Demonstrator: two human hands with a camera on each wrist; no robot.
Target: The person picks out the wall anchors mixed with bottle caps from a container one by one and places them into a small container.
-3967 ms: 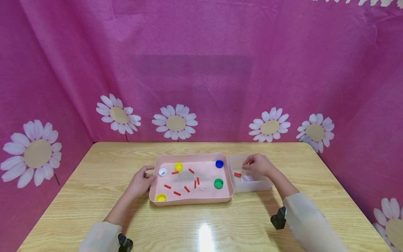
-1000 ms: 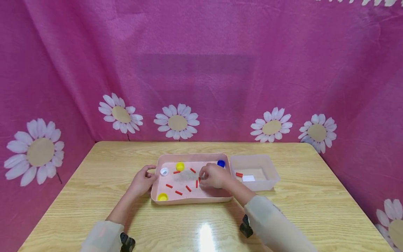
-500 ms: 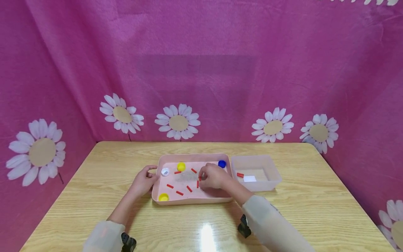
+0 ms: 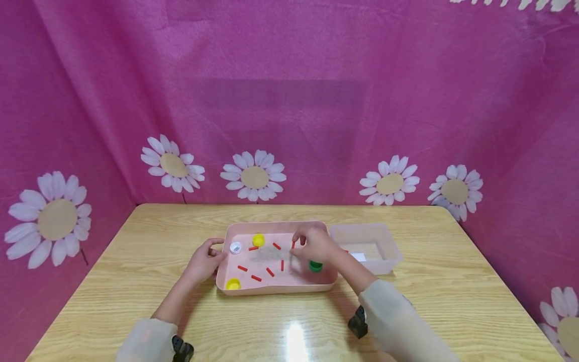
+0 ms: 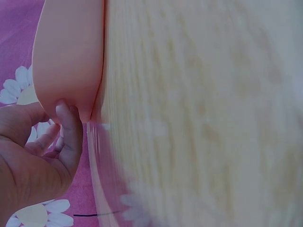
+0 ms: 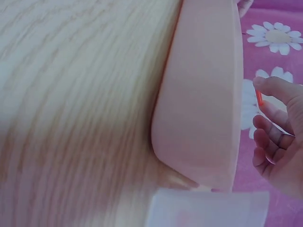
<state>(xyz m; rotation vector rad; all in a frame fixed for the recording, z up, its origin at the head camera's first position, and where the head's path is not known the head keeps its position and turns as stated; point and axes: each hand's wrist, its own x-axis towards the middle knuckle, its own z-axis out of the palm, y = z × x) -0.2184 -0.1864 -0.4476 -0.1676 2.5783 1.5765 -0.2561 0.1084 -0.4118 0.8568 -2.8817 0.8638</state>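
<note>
Newly raised mid-frame, a red stick [image 4: 293, 245] is pinched by the right hand [image 4: 316, 246], a tray [image 4: 280, 289] gripped by the left hand [image 4: 203, 259].

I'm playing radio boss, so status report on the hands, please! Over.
Left hand holds pink tray by one end. Right hand pinches red stick over tray. Nothing seen blocking the stick.

Smooth plastic tray [image 4: 289, 289], glossy tabletop [image 4: 235, 327]

I get head view evenly bright, white glare on near tabletop [image 4: 253, 317], soft shadows by forearms [image 4: 173, 296], both wrist feeds dimmer, hazy, softly blurred
</note>
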